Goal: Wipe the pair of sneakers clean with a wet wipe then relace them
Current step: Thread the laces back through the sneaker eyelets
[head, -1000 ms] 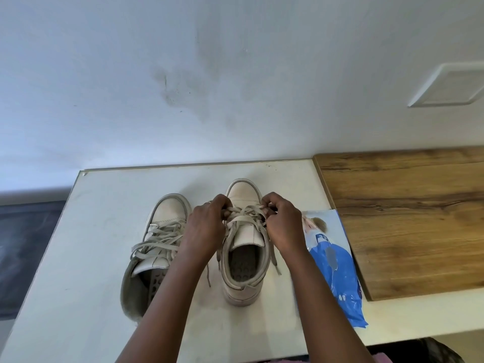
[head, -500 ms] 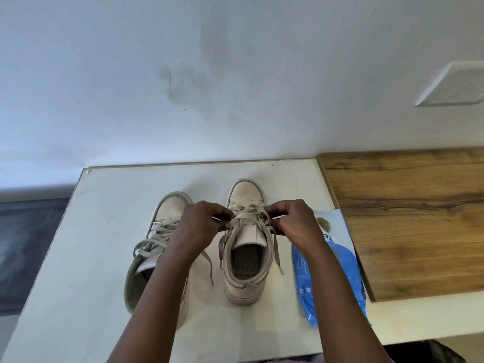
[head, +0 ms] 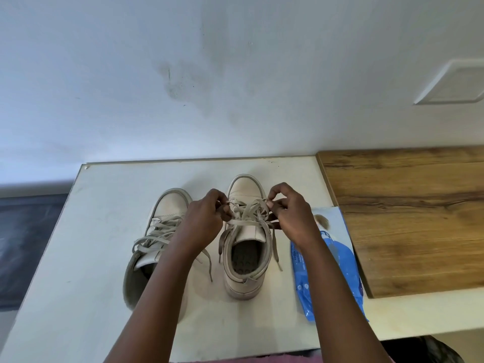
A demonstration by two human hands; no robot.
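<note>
White table (head: 99, 231) against pale wall (head: 235, 74). Left hand (head: 204, 218) and right hand (head: 293, 218) over right sneaker (head: 245, 281). Fingers (head: 277, 189) curled, pinching laces (head: 248, 214) above the tongue, knot between both sets of fingers. Left sneaker (head: 169, 205) just left of left fingers, loosely laced. Wipes pack (head: 335, 273) right of right fingers, flat beside wood board (head: 408, 205).

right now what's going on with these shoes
A person is working on the laces of the sneaker that stands next to the blue wipes pack on the white table. The left hand and right hand each pinch the laces above the tongue. The loose ends hang down both sides, so no bow is tied yet. The other sneaker sits to the left, its lacing slack.
</note>
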